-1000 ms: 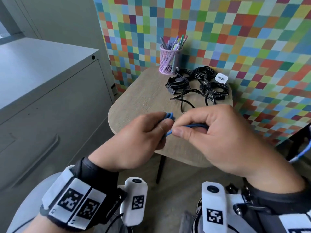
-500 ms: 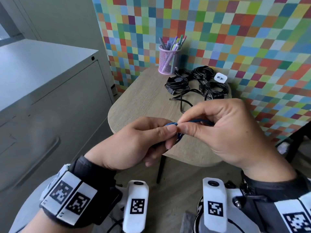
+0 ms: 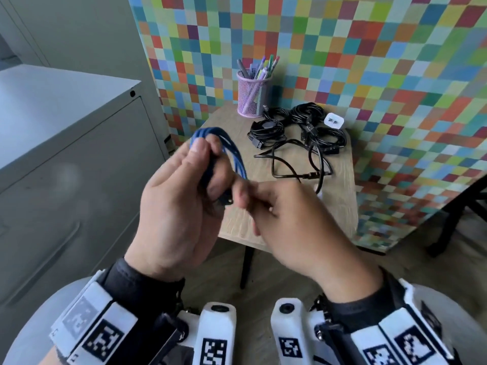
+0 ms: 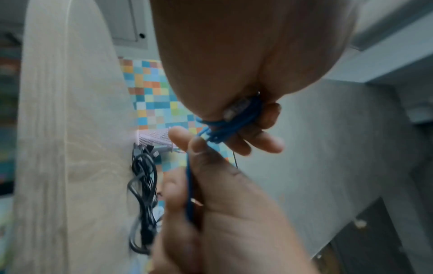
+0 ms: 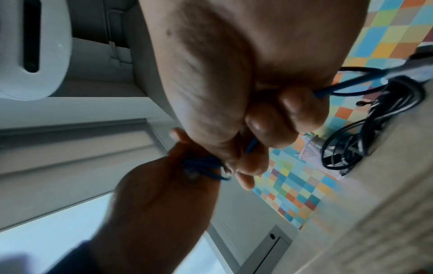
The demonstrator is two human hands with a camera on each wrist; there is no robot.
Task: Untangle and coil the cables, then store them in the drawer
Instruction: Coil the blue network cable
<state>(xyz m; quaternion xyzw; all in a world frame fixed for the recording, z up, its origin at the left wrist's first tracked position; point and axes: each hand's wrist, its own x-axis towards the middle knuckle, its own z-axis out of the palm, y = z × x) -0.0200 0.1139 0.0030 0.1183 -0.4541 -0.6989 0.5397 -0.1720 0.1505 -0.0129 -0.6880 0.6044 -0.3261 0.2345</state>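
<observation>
A blue cable (image 3: 232, 151) is folded into a small bundle of several loops. My left hand (image 3: 181, 196) holds it upright in front of me, thumb pressed on the top of the loops. My right hand (image 3: 284, 219) pinches the loose end of the blue cable (image 4: 189, 185) just below the bundle, where the strand wraps around it (image 5: 203, 166). A clear plug (image 4: 234, 110) lies against the left fingers. A tangle of black cables (image 3: 297, 135) lies on the small wooden table (image 3: 340, 206) beyond my hands, with a white charger (image 3: 333, 120) beside it.
A pink mesh pen cup (image 3: 251, 97) stands at the table's back edge against the multicoloured checked wall (image 3: 369, 61). A grey metal drawer cabinet (image 3: 66, 159) stands shut to the left. A dark table leg (image 3: 458, 214) shows at the right.
Both hands have risen from low over the table edge. The left hand has turned the blue bundle upright, and the right hand has dropped below it, still pinching the cable's end.
</observation>
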